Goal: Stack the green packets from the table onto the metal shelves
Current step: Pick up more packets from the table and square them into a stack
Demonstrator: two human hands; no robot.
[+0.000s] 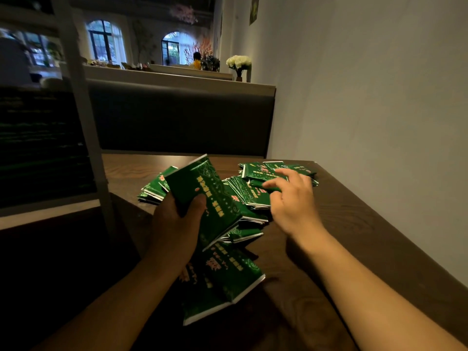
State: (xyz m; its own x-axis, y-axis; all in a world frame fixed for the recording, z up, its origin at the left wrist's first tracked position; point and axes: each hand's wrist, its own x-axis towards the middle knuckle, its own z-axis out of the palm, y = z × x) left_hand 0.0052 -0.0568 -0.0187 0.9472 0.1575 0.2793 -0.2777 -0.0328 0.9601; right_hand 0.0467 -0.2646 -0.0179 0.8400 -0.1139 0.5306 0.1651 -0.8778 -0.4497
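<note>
Left hand (177,219) gripping a stack of green packets (205,196), thumb curled over the top one. Right hand (291,198) pinching a single packet (263,185) from the heap (253,196) strewn across the dark wooden tabletop (342,224).

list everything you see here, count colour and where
packets: many, too overlapped to count, green with white edges, heaped on the table
held stack: one bundle, green, in the left hand above the heap
table: one, dark brown wood, against the wall
shelf post: one, pale metal, left of the table
bench back: one, dark grey, behind the table
flowers: one bunch, white, on the far ledge
left hand: grips the held stack
right hand: pinches one packet on the heap
</note>
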